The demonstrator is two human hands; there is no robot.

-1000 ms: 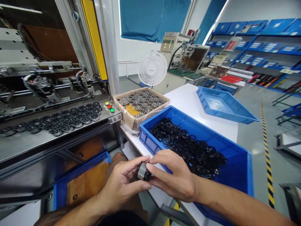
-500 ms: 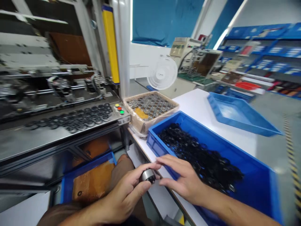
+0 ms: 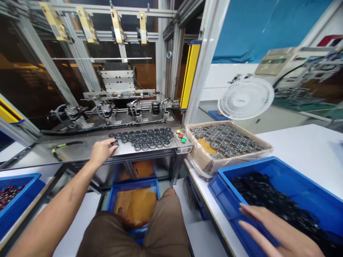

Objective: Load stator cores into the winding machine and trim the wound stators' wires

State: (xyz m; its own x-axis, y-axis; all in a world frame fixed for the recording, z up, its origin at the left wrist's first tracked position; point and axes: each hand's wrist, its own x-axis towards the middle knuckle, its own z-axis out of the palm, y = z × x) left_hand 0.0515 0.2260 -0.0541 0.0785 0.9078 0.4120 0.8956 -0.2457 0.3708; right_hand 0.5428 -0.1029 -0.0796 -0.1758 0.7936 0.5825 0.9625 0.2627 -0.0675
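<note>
My left hand (image 3: 103,151) reaches out over the metal ledge of the machine, its fingers closed on a small round part (image 3: 115,142), dark with a metal side. The part is at the left end of a group of similar round parts (image 3: 150,137) laid out in rows on the ledge; whether it rests on the metal I cannot tell. My right hand (image 3: 278,228) is open, thumb and fingers apart, over the near side of a blue bin (image 3: 227,185). Loose black rings (image 3: 278,200) fill much of that bin.
Right of the ledge's coloured buttons (image 3: 181,135) stands a plastic-lined box (image 3: 206,164) of grey parts. Pliers (image 3: 64,146) lie left on the ledge. A white fan (image 3: 245,98) is behind the box. Another blue bin (image 3: 16,200) stands at left, and one (image 3: 134,191) below the ledge.
My left hand has carried the round part from beside my right hand to the ledge. My right hand has moved apart, over the bin. The view has turned left.
</note>
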